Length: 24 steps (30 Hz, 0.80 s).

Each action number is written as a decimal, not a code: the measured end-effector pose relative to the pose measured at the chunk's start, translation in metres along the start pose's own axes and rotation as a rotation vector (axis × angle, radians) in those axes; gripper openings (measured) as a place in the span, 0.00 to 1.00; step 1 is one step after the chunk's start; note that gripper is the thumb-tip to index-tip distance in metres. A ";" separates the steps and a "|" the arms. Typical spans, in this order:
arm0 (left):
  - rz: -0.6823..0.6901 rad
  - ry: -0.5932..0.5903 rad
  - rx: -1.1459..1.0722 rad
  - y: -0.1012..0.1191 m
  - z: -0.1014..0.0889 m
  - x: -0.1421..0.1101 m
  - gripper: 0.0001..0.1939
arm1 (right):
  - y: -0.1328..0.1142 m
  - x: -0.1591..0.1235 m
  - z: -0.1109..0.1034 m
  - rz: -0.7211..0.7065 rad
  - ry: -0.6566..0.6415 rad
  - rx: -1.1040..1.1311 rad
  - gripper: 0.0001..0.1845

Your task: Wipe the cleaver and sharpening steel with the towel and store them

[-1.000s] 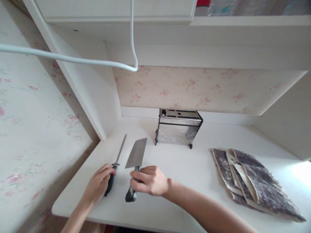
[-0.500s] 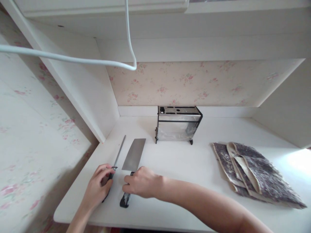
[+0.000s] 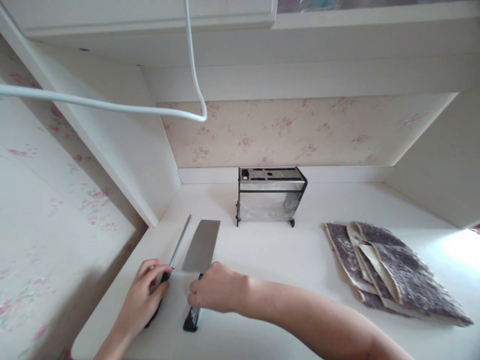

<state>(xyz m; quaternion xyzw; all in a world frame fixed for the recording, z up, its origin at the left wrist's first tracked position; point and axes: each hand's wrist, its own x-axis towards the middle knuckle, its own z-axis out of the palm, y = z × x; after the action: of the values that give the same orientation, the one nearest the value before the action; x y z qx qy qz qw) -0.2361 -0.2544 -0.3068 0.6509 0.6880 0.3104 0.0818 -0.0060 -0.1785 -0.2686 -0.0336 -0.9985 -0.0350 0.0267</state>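
Note:
My left hand [image 3: 144, 295] is closed around the black handle of a sharpening steel [image 3: 180, 241], whose thin grey rod points away from me along the white counter. Just to its right lies a cleaver [image 3: 202, 245] with a broad grey blade and a black handle. My right hand [image 3: 221, 287] grips that handle from above, near the blade, with the fingers closed over it. The handle's butt end sticks out below the fingers. Both tools lie on or very close to the counter.
A metal knife block [image 3: 270, 205] with a slotted top and black edges stands near the back wall. To the right lies a folded dark patterned cloth [image 3: 397, 272]. A white cable [image 3: 195, 80] hangs in front, below the cabinet. A side panel [image 3: 112, 115] borders the left.
My left hand and the steel have shifted slightly left on the counter. The right hand stays on the cleaver's handle. The whole view has moved a little.

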 end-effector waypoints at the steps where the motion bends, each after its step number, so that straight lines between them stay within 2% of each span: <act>1: -0.007 0.033 0.021 0.006 -0.002 0.005 0.09 | 0.000 -0.003 0.000 0.003 0.008 0.002 0.05; 3: -0.004 0.092 0.032 0.022 -0.008 0.017 0.11 | 0.000 -0.010 0.001 0.016 0.051 0.011 0.09; 5: 0.044 0.092 -0.009 0.044 -0.012 0.033 0.11 | 0.000 -0.020 0.003 0.031 0.115 0.043 0.16; 8: 0.119 0.004 -0.143 0.083 -0.009 0.059 0.11 | 0.002 -0.040 0.004 0.129 0.179 0.145 0.22; 10: 0.129 -0.085 -0.270 0.107 -0.001 0.076 0.12 | 0.008 -0.059 0.003 0.248 0.192 0.218 0.22; 12: 0.108 -0.185 -0.411 0.125 0.013 0.093 0.15 | 0.019 -0.082 -0.002 0.368 0.266 0.265 0.26; 13: 0.080 -0.223 -0.477 0.133 0.020 0.101 0.17 | 0.026 -0.096 -0.006 0.426 0.343 0.277 0.28; 15: -0.001 -0.265 -0.588 0.145 0.035 0.117 0.22 | 0.043 -0.124 -0.016 0.552 0.583 0.268 0.30; 18: -0.094 -0.286 -0.749 0.162 0.054 0.135 0.28 | 0.072 -0.162 -0.028 0.840 1.058 0.230 0.24; 20: -0.104 -0.286 -0.876 0.173 0.063 0.143 0.30 | 0.092 -0.180 -0.029 1.046 1.276 0.326 0.24; 22: -0.116 -0.276 -0.979 0.184 0.068 0.149 0.30 | 0.109 -0.189 -0.023 1.176 1.303 0.533 0.27; 24: -0.141 -0.274 -1.033 0.190 0.071 0.154 0.30 | 0.123 -0.190 -0.013 1.190 1.210 0.672 0.30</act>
<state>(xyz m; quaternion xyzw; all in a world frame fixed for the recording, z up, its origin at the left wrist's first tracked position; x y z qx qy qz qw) -0.0605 -0.0938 -0.2176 0.5128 0.4706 0.5143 0.5010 0.1929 -0.0693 -0.2577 -0.5092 -0.5897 0.2657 0.5677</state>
